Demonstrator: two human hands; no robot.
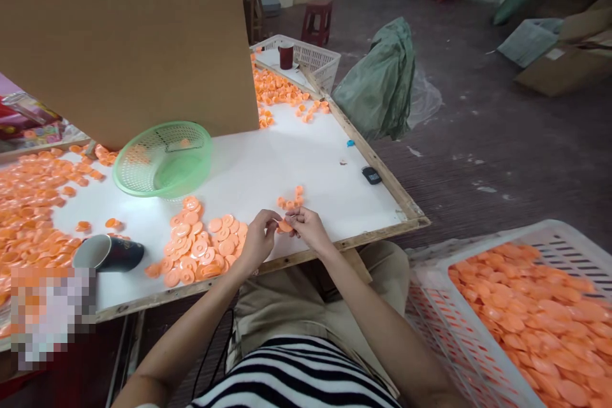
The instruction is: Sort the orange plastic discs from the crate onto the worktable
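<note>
Close to the table's front edge, my left hand (261, 239) and my right hand (310, 229) meet, fingers closed, on one orange plastic disc (285, 225). Its details are partly hidden by the fingers. Just beyond the fingertips lie several small orange cup-shaped caps (292, 199). Left of my left hand spreads a loose pile of flat orange discs (194, 245), some with a ring in the middle.
A green plastic basket (162, 188) stands before a tall cardboard sheet (143, 38). A dark mug (115, 254) lies on its side at left, near many orange pieces (29, 204). A black object (371, 175) sits by the right edge. At lower right, a white crate (557, 229) holds orange discs.
</note>
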